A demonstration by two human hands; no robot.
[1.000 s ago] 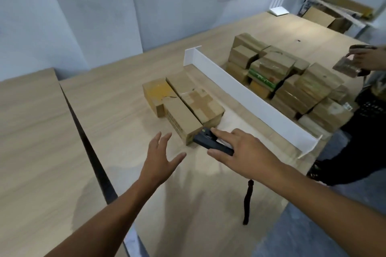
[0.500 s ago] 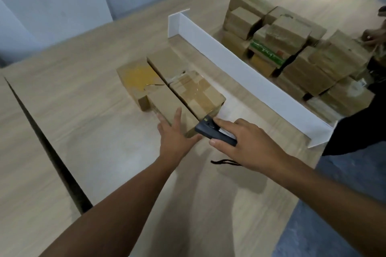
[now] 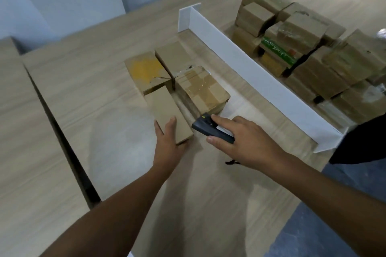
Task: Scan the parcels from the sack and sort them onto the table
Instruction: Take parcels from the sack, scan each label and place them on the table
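Several brown cardboard parcels lie grouped on the wooden table (image 3: 104,110), left of a white divider (image 3: 240,62). My left hand (image 3: 168,146) rests on the near end of the long plain parcel (image 3: 167,110), fingers spread over its top and front. Beside it lies a taped parcel (image 3: 201,89), and behind them a yellow-stained parcel (image 3: 146,71) and a plain parcel (image 3: 174,58). My right hand (image 3: 244,140) grips a dark handheld scanner (image 3: 208,127), its head pointing at the taped parcel's near end.
Right of the divider, many stacked parcels (image 3: 302,48) fill the table. A person in dark clothes (image 3: 363,142) stands at the right edge. A dark gap (image 3: 62,135) separates this table from another on the left. The scanner's strap (image 3: 231,162) lies under my right wrist.
My left hand moved forward from the air and settled on the long parcel's near end. The view dropped and moved closer to the table. My right hand kept the scanner by the taped parcel.
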